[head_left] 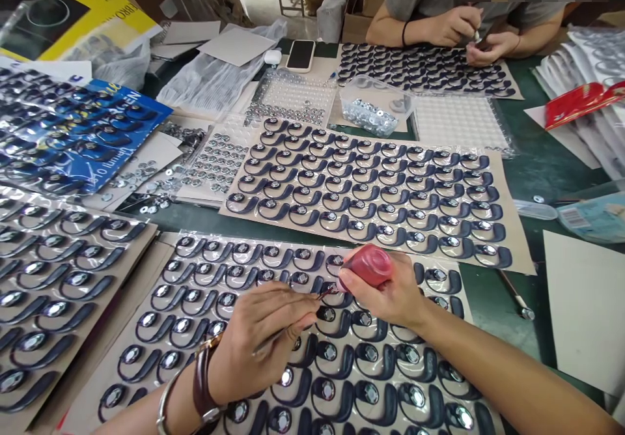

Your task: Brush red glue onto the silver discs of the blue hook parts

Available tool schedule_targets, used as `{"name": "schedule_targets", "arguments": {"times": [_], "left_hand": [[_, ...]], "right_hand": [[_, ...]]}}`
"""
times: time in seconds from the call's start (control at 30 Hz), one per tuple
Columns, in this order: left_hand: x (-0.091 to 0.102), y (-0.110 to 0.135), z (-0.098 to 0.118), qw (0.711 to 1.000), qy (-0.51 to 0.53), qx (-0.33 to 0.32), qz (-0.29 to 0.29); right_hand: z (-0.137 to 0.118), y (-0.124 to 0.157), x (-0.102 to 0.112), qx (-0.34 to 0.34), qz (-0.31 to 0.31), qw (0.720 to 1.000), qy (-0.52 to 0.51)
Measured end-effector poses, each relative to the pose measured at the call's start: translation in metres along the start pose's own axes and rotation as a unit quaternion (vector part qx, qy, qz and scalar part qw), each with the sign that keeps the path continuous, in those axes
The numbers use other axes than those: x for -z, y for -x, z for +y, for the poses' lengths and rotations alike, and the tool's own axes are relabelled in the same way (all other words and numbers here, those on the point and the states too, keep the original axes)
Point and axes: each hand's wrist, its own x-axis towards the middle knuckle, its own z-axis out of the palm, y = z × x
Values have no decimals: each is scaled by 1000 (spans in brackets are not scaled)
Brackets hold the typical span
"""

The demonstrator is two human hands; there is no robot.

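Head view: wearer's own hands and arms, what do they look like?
Left hand: ungloved, glossy brown wrist strap with silver metal buckle, plus thin silver metal bangle. Right hand: ungloved, nothing worn. No sleeves on the visible forearms.

Nr card [108, 360] btm cropped, yellow pkg [105, 2] cropped

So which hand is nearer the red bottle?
Right. The right hand grips the red bottle; the left hand is beside it, to its left and a little nearer the wearer, pinching a thin tool.
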Motion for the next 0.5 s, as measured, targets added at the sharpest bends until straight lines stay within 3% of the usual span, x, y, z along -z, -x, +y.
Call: {"name": "schedule_targets", "arguments": {"times": [0.17,0.27,0.43,0.5], "left_hand": [[2,-7,-1,998,28,41,26],[2,-6,-2,999,26,38,30],[-3,-1,0,999,14,29,35],[-5,3,2,999,5,16,40]], "right_hand": [[7,5,-7,40,20,999,-25],[5,3,-5,24,9,999,-30],[-11,-16,31,-63,-158,981,-89],[-17,-20,48,-76,-195,972,-109]]}}
